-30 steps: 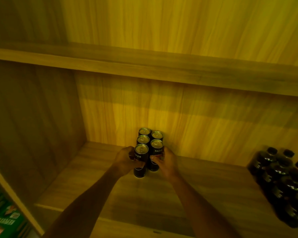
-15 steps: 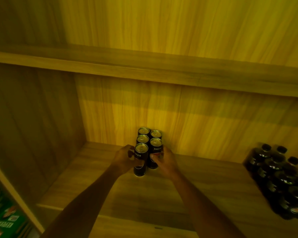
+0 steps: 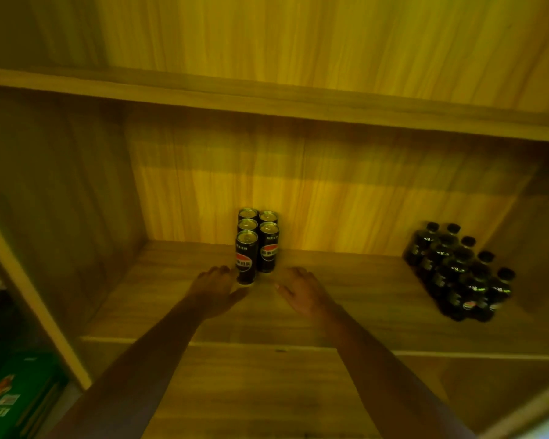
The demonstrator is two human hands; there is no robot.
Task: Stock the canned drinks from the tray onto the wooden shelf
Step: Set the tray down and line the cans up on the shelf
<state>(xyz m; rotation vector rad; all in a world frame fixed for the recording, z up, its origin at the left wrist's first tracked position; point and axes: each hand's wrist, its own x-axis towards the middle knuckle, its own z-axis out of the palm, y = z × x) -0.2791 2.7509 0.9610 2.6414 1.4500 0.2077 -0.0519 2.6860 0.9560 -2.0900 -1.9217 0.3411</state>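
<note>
Several tall black cans (image 3: 256, 245) with gold tops stand in two rows at the back middle of the wooden shelf (image 3: 346, 312), against its back panel. The front left can (image 3: 246, 259) stands slightly nearer than the front right can (image 3: 269, 248). My left hand (image 3: 214, 289) hovers just left of and below the front left can, fingers spread, holding nothing. My right hand (image 3: 301, 291) is to the right of the cans, also spread and empty. Neither hand touches a can. The tray is out of view.
A shrink-wrapped pack of dark bottles (image 3: 460, 270) sits at the right of the same shelf. An upper shelf board (image 3: 267, 99) runs overhead. The left side panel (image 3: 45, 217) bounds the bay. Green boxes (image 3: 10, 403) lie at lower left, outside the shelf.
Both hands have let go of the two front cans and pulled back toward me, fingers spreading. The cans now stand on the shelf alone.
</note>
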